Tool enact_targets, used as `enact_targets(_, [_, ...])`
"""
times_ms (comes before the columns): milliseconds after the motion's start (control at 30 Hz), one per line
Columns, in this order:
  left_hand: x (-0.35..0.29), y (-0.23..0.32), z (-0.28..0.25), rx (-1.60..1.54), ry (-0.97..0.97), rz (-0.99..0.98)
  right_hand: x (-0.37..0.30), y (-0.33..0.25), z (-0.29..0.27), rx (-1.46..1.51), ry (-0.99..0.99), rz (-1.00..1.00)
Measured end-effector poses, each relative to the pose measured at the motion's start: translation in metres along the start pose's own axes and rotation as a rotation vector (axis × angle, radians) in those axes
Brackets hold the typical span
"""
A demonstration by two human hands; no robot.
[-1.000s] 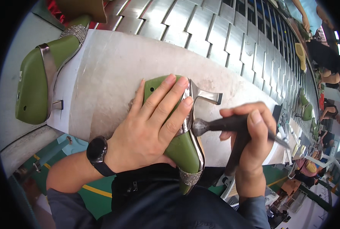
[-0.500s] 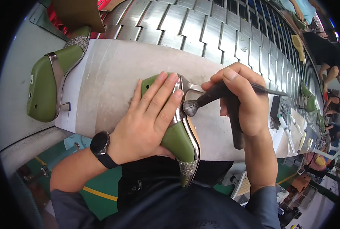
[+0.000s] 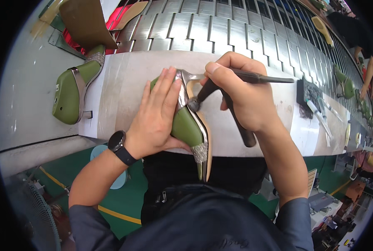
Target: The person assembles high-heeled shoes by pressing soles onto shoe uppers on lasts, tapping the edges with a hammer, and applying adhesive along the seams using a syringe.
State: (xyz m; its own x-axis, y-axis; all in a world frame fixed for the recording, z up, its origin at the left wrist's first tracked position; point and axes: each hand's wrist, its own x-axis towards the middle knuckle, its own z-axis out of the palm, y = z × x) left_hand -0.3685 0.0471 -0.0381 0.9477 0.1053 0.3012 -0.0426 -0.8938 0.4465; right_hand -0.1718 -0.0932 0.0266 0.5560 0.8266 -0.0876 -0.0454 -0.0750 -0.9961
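A high-heeled shoe (image 3: 187,126) on a green last lies on its side before me, with a tan sole, metallic straps and a glittery band at its lower end. My left hand (image 3: 155,115) holds it against the work surface, fingers stretched over the metallic strap and thumb along the last. My right hand (image 3: 247,98) is closed round a dark hammer (image 3: 241,129). The hammer's round face is at the shoe's edge, near the strap; whether it touches, I cannot tell. Its thin tail sticks out to the right, and my fingers hide its middle.
Another green lasted shoe (image 3: 67,100) lies at the left. Beyond the pale work sheet (image 3: 123,83) runs a metal slat conveyor (image 3: 220,25). At the right are a black block (image 3: 308,94) and syringe-like tubes (image 3: 318,115). Other people work at the far right.
The view has shifted, so the bench sits differently in the picture. The hammer's face has moved slightly along the shoe's edge toward its glittery end. Both hands keep their holds.
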Motion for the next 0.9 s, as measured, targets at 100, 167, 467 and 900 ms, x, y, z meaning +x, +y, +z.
enact_targets(100, [0.003,0.017,-0.005,0.129,-0.067,0.028,-0.016,0.017,-0.005,0.063,0.082,0.005])
enact_targets(167, [0.017,0.031,-0.011,0.186,-0.092,0.193,-0.033,0.019,-0.015,0.075,0.140,0.018])
enact_targets(467, [0.015,0.019,0.001,0.081,-0.059,0.303,-0.136,0.003,-0.021,0.106,0.542,-0.333])
enact_targets(900, [0.016,0.002,-0.026,-0.753,0.394,-0.032,-0.091,0.012,-0.056,-1.356,0.024,-0.458])
